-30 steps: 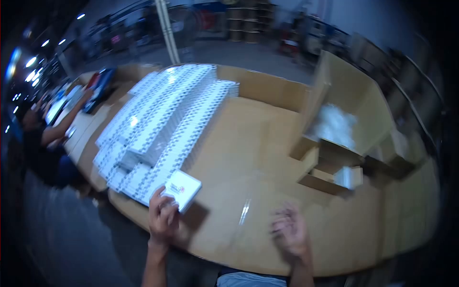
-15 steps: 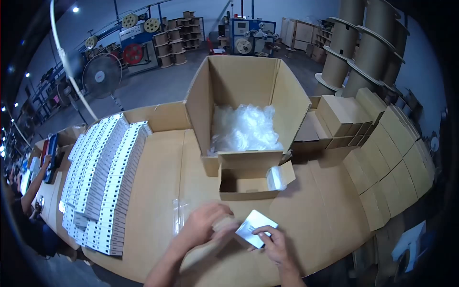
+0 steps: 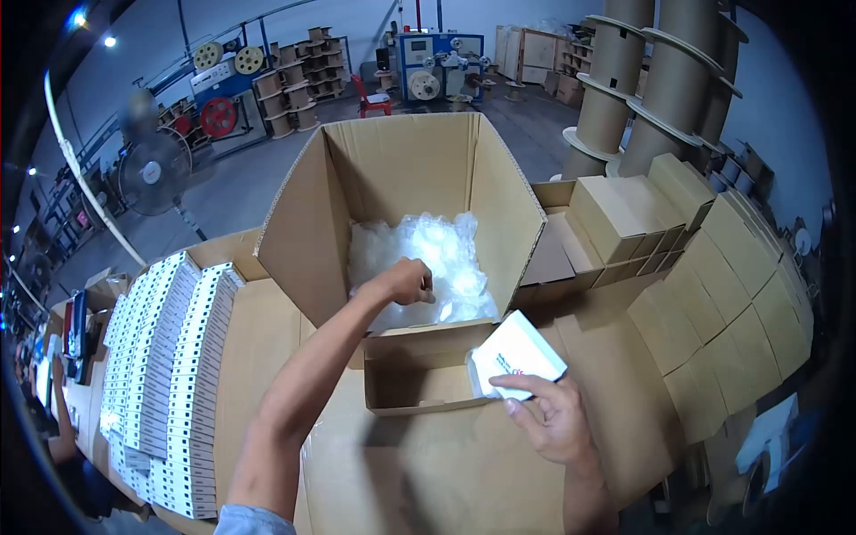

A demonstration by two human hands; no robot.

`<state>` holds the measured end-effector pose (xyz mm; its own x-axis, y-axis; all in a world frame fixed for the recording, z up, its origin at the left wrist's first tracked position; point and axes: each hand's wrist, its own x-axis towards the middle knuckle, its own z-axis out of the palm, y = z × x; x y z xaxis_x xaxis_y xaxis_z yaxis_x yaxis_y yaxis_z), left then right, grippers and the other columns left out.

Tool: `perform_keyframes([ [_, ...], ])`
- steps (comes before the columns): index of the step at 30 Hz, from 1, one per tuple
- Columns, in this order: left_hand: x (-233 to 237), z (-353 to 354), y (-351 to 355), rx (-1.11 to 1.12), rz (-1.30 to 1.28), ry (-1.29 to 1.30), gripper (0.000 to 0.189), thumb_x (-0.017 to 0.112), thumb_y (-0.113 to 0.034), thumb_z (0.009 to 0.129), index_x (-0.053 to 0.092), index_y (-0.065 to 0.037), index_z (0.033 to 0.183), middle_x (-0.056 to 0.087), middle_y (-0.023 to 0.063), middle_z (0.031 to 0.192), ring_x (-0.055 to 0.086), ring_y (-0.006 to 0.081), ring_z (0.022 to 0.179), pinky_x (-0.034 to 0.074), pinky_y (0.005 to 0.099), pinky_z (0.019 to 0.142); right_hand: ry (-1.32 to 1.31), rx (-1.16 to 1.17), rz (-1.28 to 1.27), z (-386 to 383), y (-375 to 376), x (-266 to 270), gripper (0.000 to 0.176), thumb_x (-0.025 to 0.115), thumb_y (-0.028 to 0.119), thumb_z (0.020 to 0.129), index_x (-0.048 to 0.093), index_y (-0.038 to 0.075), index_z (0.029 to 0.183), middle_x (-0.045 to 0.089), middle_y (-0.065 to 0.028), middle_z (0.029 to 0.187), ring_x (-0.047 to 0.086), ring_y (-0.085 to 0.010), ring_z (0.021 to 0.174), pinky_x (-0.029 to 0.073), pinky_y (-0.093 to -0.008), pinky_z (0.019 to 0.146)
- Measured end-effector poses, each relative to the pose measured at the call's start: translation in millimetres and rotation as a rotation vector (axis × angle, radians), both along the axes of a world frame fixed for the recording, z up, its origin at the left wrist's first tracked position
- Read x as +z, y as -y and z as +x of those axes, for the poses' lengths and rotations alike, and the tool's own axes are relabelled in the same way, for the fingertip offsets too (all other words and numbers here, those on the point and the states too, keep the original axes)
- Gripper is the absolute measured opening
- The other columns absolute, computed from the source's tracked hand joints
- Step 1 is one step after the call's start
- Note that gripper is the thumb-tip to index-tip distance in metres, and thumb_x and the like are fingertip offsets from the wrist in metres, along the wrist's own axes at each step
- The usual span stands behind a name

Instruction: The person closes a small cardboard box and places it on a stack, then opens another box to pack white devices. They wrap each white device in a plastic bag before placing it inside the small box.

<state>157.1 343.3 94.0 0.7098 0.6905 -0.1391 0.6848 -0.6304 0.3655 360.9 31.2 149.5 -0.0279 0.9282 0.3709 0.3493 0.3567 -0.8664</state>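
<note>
My right hand (image 3: 557,419) grips a flat white box (image 3: 517,343) with small print on its face, fingers on top and thumb below. It is held above the right end of a small open cardboard box (image 3: 406,410). Inside the big open carton (image 3: 294,214), my left hand (image 3: 406,281) is over a heap of clear plastic wrap (image 3: 432,241). Its fingers are curled downward, and whether they pinch any wrap is hidden. A bit of clear plastic (image 3: 475,374) shows at the small box's right end, partly covered by the white box.
Stacked rows of white boxes (image 3: 192,383) stand on the left. Brown cardboard boxes (image 3: 713,303) are piled on the right. Behind are a fan (image 3: 153,174), large spools (image 3: 615,89) and a machine (image 3: 437,67). Another person's arm (image 3: 61,406) shows at far left.
My left hand has moved forward from the table into the big carton. My right hand has raised the white box up and rightward, to the small cardboard box. The view has shifted.
</note>
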Motion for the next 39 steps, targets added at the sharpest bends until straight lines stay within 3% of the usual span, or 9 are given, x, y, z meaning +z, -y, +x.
perform_keyframes([
  [14, 55, -57, 53, 0.363, -0.187, 0.998, 0.017, 0.059, -0.008, 0.100, 0.048, -0.006, 0.087, 0.053, -0.0004, 0.081, 0.055, 0.0082, 0.079, 0.052, 0.0262, 0.070, 0.342, -0.452, 0.245, -56, -168, 11, 0.030, 0.083, 0.029, 0.083, 0.076, 0.009, 0.105, 0.073, -0.0135, 0.097, 0.063, -0.0325, 0.093, 0.049, -0.0421, 0.090],
  [15, 56, -58, 58, 0.318, 0.073, 0.860, 0.018, 0.059, -0.004, 0.099, 0.047, -0.008, 0.086, 0.052, -0.0018, 0.081, 0.052, 0.0066, 0.078, 0.046, 0.0239, 0.066, 0.315, -0.434, 0.260, -61, -183, 5, 0.030, 0.083, 0.029, 0.083, 0.076, 0.009, 0.104, 0.073, -0.0131, 0.096, 0.063, -0.0330, 0.095, 0.049, -0.0432, 0.090],
  [17, 64, -50, 75, 0.306, -0.218, 1.057, 0.019, 0.059, -0.002, 0.095, 0.046, -0.009, 0.083, 0.049, -0.0037, 0.078, 0.049, 0.0054, 0.073, 0.041, 0.0228, 0.061, 0.267, -0.395, 0.285, -70, -210, -13, 0.030, 0.084, 0.030, 0.082, 0.076, 0.010, 0.103, 0.073, -0.0123, 0.093, 0.063, -0.0341, 0.097, 0.047, -0.0453, 0.092],
  [23, 27, -58, 41, 0.579, -0.152, 1.160, 0.017, 0.058, 0.004, 0.084, 0.046, -0.006, 0.079, 0.047, -0.0033, 0.072, 0.046, 0.0055, 0.072, 0.040, 0.0243, 0.058, 0.146, -0.334, 0.290, -68, -229, -17, 0.016, 0.078, 0.018, 0.084, 0.076, 0.003, 0.089, 0.072, -0.0169, 0.084, 0.065, -0.0342, 0.084, 0.050, -0.0425, 0.081],
  [26, 12, -61, 25, 0.616, 0.110, 1.082, 0.013, 0.052, 0.004, 0.081, 0.044, -0.006, 0.078, 0.045, 0.0020, 0.068, 0.044, 0.0109, 0.067, 0.040, 0.0296, 0.059, 0.081, -0.376, 0.264, -52, -236, -14, 0.016, 0.077, 0.017, 0.085, 0.076, 0.002, 0.091, 0.073, -0.0165, 0.082, 0.066, -0.0352, 0.081, 0.051, -0.0419, 0.079],
  [31, 14, -55, 28, 0.529, 0.769, 0.905, 0.018, 0.065, -0.008, 0.088, 0.058, 0.000, 0.103, 0.063, 0.0165, 0.088, 0.064, 0.0264, 0.080, 0.053, 0.0394, 0.072, -0.252, -0.202, 0.106, -45, -234, -6, 0.014, 0.067, 0.013, 0.097, 0.073, 0.000, 0.094, 0.065, -0.0016, 0.074, 0.051, -0.0076, 0.064, 0.041, -0.0261, 0.060],
  [32, 20, -59, 36, 0.516, 0.733, 0.813, 0.044, 0.073, -0.023, 0.091, 0.057, 0.003, 0.123, 0.067, 0.0219, 0.108, 0.069, 0.0312, 0.096, 0.055, 0.0422, 0.083, -0.351, -0.143, 0.082, -44, -233, -6, 0.015, 0.065, 0.012, 0.099, 0.072, 0.000, 0.095, 0.062, 0.0012, 0.074, 0.047, -0.0043, 0.064, 0.038, -0.0243, 0.058],
  [35, 86, -40, 100, 0.505, 0.096, 0.986, 0.049, 0.072, -0.032, 0.095, 0.058, 0.002, 0.128, 0.067, 0.0156, 0.115, 0.067, 0.0227, 0.100, 0.053, 0.0356, 0.090, -0.465, 0.006, 0.071, -49, -224, -8, 0.015, 0.062, 0.009, 0.101, 0.071, -0.001, 0.096, 0.058, 0.0051, 0.074, 0.044, -0.0019, 0.064, 0.036, -0.0235, 0.057],
  [39, 85, -41, 122, 0.368, -0.088, 1.186, 0.032, 0.063, -0.027, 0.103, 0.061, 0.000, 0.120, 0.062, -0.0019, 0.086, 0.056, 0.0062, 0.077, 0.048, 0.0256, 0.069, -0.174, -0.083, 0.300, -64, -182, 3, 0.015, 0.059, 0.008, 0.102, 0.069, -0.002, 0.096, 0.057, 0.0015, 0.077, 0.048, -0.0066, 0.069, 0.041, -0.0253, 0.063],
])
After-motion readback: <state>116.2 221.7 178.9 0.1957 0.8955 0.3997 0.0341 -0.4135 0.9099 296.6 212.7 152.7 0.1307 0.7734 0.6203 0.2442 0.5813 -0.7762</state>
